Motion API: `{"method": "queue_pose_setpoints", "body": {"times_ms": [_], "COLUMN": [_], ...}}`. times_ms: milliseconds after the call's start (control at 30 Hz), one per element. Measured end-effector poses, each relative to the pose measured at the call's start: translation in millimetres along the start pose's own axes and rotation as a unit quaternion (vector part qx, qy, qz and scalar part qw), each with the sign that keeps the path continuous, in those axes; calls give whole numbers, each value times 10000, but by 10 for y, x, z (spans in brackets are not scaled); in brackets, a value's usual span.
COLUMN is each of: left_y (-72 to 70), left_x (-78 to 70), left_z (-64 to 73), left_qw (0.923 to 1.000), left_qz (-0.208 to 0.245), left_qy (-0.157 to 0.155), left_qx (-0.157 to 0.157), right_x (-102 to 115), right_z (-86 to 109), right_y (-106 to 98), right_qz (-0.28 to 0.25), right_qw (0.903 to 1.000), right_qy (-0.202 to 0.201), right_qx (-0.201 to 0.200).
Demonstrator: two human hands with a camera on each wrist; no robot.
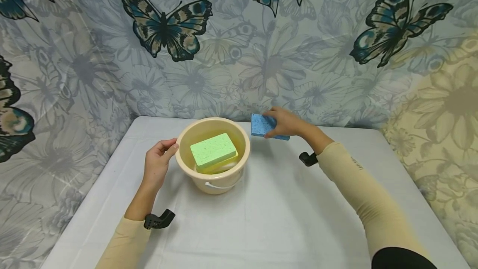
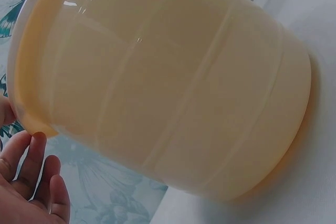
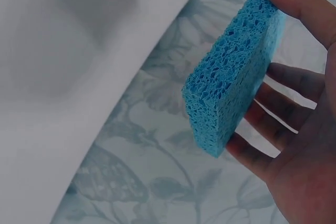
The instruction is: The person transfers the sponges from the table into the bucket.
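A cream bucket (image 1: 220, 184) with a white handle (image 1: 220, 186) stands on the table, and my left hand (image 1: 156, 163) pinches its rim on the left side. The left wrist view shows the bucket's ribbed side (image 2: 173, 82) with the left fingertips (image 2: 38, 139) at the rim. Inside the bucket, a green sponge (image 1: 213, 149) lies on top of a yellow one (image 1: 220, 167); something white shows beneath. To the right of the bucket, my right hand (image 1: 285, 123) grips a blue sponge (image 1: 261, 125) between thumb and fingers, above the table's far edge. Its pores show in the right wrist view.
A white cloth covers the table (image 1: 276, 219). Close behind its far edge hangs a grey-blue curtain (image 1: 224, 82) printed with butterflies and flowers. Both wrists carry black straps, the left strap (image 1: 159, 220) hanging near the tabletop.
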State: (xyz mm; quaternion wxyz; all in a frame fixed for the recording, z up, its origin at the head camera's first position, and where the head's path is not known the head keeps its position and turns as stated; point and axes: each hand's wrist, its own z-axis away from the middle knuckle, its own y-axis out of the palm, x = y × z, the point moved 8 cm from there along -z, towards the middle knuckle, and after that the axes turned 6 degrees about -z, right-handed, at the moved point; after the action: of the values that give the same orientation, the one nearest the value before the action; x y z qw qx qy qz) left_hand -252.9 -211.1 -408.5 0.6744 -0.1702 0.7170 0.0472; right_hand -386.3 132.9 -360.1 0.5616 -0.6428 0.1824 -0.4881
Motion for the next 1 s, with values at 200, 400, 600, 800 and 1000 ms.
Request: {"method": "queue_pose_setpoints", "body": {"times_ms": [200, 400, 600, 800, 1000], "left_y": [2, 8, 0, -24, -50], "left_x": [14, 29, 22, -38, -76], "left_z": [0, -6, 1, 21, 3], "left_qw": [10000, 10000, 9999, 9997, 9982], "left_qz": [50, 44, 66, -234, -559], "left_qy": [-64, -63, -37, 81, 177], "left_qx": [10, 8, -67, -47, 91], "right_x": [90, 227, 349, 464, 572], "right_z": [27, 46, 33, 8, 0], "right_y": [-114, -219, -274, -323, -370], "right_qz": [92, 45, 146, 257, 213], "right_qw": [9999, 9998, 9993, 9980, 9974], "right_qy": [-107, -207, -336, -557, -647], "right_qx": [-33, -66, -74, -154, -253]}}
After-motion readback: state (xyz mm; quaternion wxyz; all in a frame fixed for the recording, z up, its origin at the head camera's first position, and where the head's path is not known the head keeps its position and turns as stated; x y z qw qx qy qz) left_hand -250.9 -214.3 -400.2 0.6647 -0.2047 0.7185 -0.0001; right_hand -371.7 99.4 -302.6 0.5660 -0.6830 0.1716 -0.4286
